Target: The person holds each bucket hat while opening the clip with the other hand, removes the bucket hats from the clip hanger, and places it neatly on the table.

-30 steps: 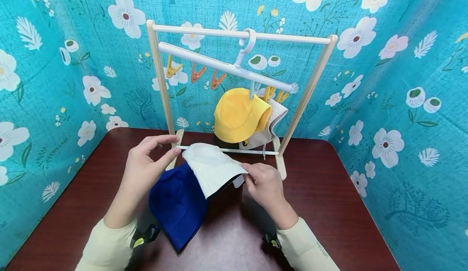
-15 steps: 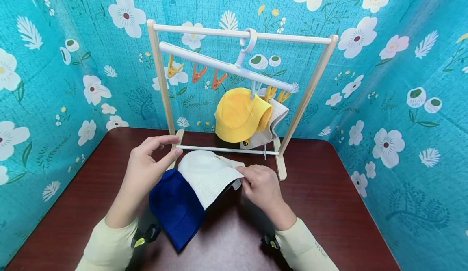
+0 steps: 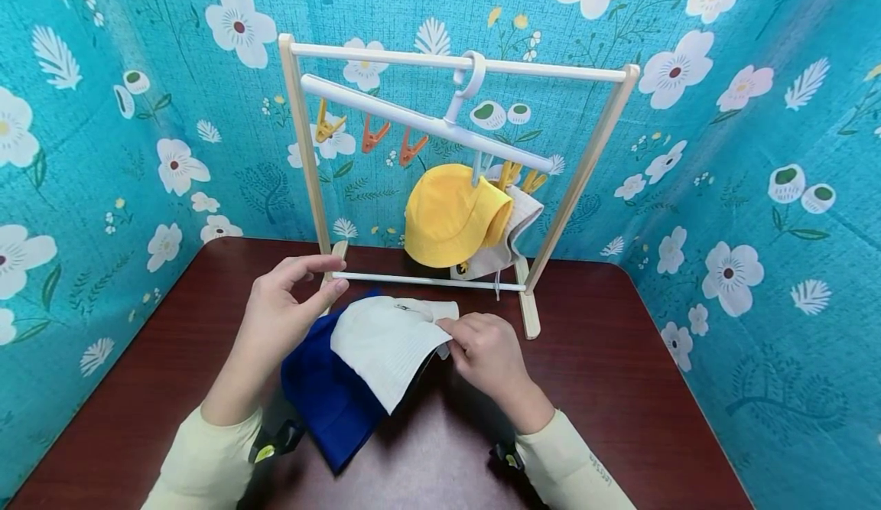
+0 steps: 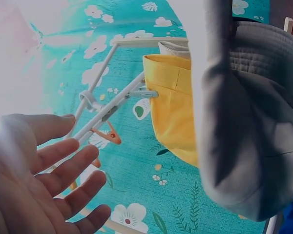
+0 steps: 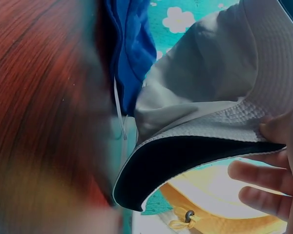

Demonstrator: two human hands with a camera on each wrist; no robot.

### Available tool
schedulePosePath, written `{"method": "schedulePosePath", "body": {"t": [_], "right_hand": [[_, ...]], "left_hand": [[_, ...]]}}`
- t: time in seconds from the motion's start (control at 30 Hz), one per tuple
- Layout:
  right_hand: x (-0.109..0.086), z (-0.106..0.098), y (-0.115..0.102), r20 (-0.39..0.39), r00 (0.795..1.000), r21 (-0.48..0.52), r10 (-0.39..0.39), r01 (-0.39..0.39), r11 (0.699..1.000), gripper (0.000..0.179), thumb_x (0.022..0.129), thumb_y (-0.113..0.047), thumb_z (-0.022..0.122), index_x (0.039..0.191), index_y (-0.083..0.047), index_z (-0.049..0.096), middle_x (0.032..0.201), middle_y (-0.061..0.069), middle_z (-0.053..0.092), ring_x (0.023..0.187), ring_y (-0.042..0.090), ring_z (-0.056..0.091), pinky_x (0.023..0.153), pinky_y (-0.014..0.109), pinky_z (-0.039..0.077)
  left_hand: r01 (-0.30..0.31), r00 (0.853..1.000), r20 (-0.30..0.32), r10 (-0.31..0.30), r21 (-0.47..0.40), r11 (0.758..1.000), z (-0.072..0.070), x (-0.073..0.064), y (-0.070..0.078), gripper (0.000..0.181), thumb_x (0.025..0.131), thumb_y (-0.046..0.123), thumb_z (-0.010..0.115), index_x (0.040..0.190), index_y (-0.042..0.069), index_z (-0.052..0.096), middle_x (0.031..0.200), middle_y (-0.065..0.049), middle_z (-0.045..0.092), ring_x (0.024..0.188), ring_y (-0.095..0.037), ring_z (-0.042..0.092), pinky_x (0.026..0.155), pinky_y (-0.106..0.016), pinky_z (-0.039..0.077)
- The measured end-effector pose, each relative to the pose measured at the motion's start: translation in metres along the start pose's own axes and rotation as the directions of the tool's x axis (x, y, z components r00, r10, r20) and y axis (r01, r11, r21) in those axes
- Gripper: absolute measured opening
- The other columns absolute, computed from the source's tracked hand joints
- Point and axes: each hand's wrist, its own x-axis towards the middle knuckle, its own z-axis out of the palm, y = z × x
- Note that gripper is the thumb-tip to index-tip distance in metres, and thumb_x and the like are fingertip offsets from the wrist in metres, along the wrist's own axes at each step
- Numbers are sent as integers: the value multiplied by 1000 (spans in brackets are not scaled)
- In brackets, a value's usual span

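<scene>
In the head view my right hand (image 3: 490, 353) pinches the brim of a white bucket hat (image 3: 388, 342) between thumb and fingers. The hat has a small dark mark on its crown and, in the right wrist view, a black brim underside (image 5: 161, 163). Behind and below it a dark blue bucket hat (image 3: 326, 410) lies on the table, partly covered. To the left of the white hat, my left hand (image 3: 278, 303) is held up with thumb and fingers apart, gripping nothing. The left wrist view shows its fingers (image 4: 71, 170) loosely spread.
A wooden rack (image 3: 606, 139) at the back carries a white clip hanger (image 3: 385, 108), tilted down to the right. A yellow bucket hat (image 3: 440, 219) and a beige hat (image 3: 482, 261) hang from its right side. Yellow and orange clothespins (image 3: 375, 137) hang on its left.
My right hand has moved slightly left and down with the white hat, which now covers more of the blue hat. My left hand has barely shifted.
</scene>
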Motion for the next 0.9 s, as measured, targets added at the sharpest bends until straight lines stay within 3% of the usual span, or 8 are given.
{"method": "schedulePosePath", "body": {"t": [0.13,0.27,0.53,0.73,0.9], "right_hand": [[-1,3,1,3,1000,-4,-17,17,1000,31,75,1,69,99,-15,79,74,-4,72,69,11,68,61,32,54],[-3,5,3,11,999,-19,-30,30,999,33,73,2,70,99,-15,79,73,-5,71,68,11,67,60,31,53],[-2,2,3,61,997,-42,-37,39,998,32,76,0,70,102,-16,79,76,-6,72,71,10,69,62,31,55],[-2,1,4,97,995,-43,-40,44,998,30,76,-2,74,102,-16,79,79,-6,74,73,9,70,65,31,56],[-2,1,6,117,992,-31,-46,50,998,29,76,-3,76,101,-17,79,80,-6,75,74,9,70,67,32,56]], "left_hand": [[17,998,62,-19,21,1000,0,1,-1,34,96,38,74,126,22,72,123,1,70,114,-19,61,91,-48,51],[7,995,100,-12,49,999,0,2,-2,32,95,36,75,123,21,73,120,1,70,107,-19,60,88,-45,51],[5,991,134,-14,69,998,0,3,-2,30,95,34,75,122,20,73,115,0,72,102,-17,62,82,-40,52],[-13,990,144,2,79,997,1,3,-4,28,95,32,75,120,20,73,112,-1,74,93,-17,61,74,-30,49],[-15,990,140,3,86,996,1,3,-5,28,95,33,75,120,20,73,111,0,75,94,-15,63,75,-30,50]]}}
